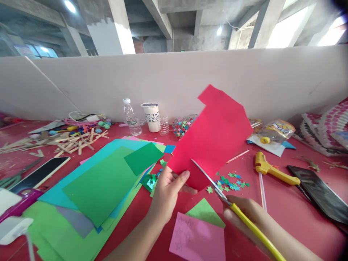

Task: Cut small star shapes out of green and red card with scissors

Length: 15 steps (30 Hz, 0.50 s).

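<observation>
A large red paper sheet with a notched outline is held up above the table by my left hand, its thumb in front and fingers behind the lower left part. My right hand grips yellow-handled scissors, whose blades point up and to the left. One blade lies over the face of the sheet near its lower edge; the other blade is mostly hidden. Below the hands, a pink paper with faint star outlines overlaps a light green piece. Small foil-like stars lie behind the scissors.
On the left are stacked green and blue sheets, a phone and wooden sticks. At the back stand a water bottle and a white cup. A yellow glue gun and a black device lie right.
</observation>
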Each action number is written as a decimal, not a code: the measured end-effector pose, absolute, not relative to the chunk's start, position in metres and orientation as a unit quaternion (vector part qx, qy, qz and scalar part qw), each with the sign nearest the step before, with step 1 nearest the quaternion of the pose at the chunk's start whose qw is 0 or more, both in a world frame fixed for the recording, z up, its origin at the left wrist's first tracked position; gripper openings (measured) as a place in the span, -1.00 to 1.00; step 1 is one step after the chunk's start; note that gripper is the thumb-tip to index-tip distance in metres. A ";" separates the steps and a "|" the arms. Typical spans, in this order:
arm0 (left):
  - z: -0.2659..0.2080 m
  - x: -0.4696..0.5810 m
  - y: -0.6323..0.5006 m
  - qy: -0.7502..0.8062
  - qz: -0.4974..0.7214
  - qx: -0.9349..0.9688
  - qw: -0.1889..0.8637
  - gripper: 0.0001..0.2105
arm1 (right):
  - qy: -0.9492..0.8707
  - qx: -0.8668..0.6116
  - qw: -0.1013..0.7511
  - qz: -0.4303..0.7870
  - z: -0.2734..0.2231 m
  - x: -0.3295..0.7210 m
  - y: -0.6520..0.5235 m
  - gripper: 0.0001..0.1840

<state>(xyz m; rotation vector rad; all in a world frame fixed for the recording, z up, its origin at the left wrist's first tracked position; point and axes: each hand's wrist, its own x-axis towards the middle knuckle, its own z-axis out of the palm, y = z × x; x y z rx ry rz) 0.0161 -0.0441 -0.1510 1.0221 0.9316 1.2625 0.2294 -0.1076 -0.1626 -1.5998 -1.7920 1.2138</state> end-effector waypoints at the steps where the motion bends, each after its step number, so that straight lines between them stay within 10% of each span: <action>1: -0.151 0.018 -0.045 0.398 0.530 0.445 0.603 -0.68 | -0.655 -0.574 0.229 0.434 -0.163 0.229 -0.108 -0.31; 15: -0.155 0.026 -0.049 0.358 0.489 0.454 0.653 -0.71 | -0.634 -0.576 0.278 0.435 -0.158 0.219 -0.105 -0.33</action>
